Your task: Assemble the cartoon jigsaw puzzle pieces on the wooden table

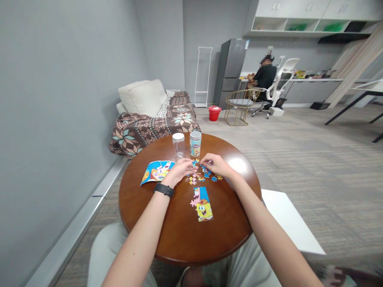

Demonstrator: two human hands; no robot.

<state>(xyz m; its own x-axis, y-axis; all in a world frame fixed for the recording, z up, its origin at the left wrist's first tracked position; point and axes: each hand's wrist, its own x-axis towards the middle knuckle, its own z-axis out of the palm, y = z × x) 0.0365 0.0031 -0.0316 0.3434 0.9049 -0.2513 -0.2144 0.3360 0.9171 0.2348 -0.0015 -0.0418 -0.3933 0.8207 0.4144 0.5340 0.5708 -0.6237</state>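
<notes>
Over the loose jigsaw pieces (206, 170), my left hand (180, 169) has a small blue-and-yellow puzzle piece (194, 163) between its fingers and thumb. My right hand (218, 164) is close by on the right, fingertips pinched low at the edge of the pile; what they hold is too small to make out. Nearer to me lies a joined part of the puzzle (204, 204), with a yellow cartoon face and a pink figure on blue. A curled picture sheet (157, 171) with similar cartoon figures lies left of my left hand.
Behind my hands stand a clear jar (178, 146) with a white lid and a printed jar (195, 144), both on the round brown table (179, 235). A covered sofa (149, 127) is beyond. Farther back, a person (265, 75) sits near a fridge (231, 63) and red bucket (214, 114).
</notes>
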